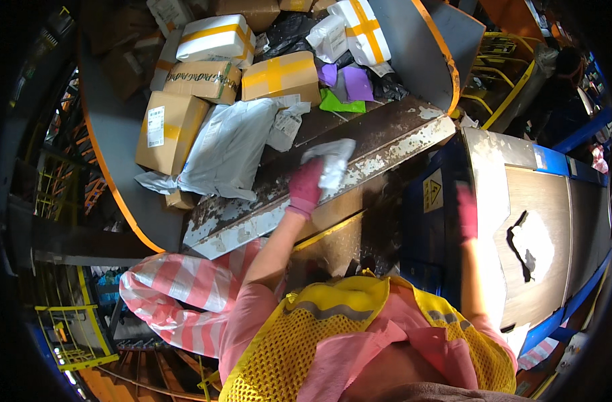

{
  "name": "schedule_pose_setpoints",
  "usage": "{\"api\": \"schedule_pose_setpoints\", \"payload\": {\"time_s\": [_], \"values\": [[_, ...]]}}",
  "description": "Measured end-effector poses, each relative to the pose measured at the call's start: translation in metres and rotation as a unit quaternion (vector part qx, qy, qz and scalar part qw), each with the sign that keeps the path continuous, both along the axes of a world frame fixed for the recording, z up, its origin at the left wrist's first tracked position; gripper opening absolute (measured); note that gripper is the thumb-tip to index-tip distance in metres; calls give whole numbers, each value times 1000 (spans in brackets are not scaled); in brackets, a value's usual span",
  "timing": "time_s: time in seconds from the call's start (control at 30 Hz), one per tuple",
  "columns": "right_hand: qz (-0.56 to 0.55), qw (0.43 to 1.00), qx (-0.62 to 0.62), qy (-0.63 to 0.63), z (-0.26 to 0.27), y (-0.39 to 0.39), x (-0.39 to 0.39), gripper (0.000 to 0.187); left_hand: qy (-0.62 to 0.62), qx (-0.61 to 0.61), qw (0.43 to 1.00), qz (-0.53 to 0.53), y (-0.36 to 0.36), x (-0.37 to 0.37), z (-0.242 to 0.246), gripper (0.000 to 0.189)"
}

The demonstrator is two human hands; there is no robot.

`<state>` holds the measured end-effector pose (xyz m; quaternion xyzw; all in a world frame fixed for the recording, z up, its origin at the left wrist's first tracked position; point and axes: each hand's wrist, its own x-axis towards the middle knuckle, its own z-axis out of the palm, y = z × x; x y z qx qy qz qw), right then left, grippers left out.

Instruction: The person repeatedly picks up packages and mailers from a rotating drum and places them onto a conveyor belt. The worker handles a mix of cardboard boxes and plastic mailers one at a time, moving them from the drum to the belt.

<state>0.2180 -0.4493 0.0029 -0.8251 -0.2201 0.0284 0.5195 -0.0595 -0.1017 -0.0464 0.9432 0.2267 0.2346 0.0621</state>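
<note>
My left hand [306, 187], in a dark pink glove, grips a small white plastic mailer [331, 158] over the worn metal lip of the chute. My right hand [467, 211], gloved alike and blurred, is at the near edge of the conveyor belt [537, 191]; whether its fingers are apart does not show. A small white parcel [533, 246] lies in bright light on that belt. Up the chute from my left hand lie a large grey-white poly mailer [230, 145], a small white mailer [287, 128] and a tall cardboard box [170, 133].
More taped boxes [281, 75], white foam boxes [213, 37] and purple and green packets [342, 103] fill the chute. Its orange-edged side walls [421, 45] rise on both sides. A red-and-white striped sack [180, 286] hangs at lower left. A blue machine housing [431, 216] bears a warning sign.
</note>
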Motion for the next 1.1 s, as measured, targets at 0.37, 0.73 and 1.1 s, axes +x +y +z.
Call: {"api": "schedule_pose_setpoints", "payload": {"time_s": [0.37, 0.73, 1.1], "values": [[87, 785, 413, 454, 3, 110, -62, 58, -23, -50, 997, 47, -13, -60, 64, 79], [-348, 733, 541, 219, 25, -61, 53, 44, -37, 176, 979, 98, 106, -154, 55, 41], [-295, 865, 403, 51, 16, -25, 28, 54, -3, 333, 941, 53, 116, -86, 76, 23]]}}
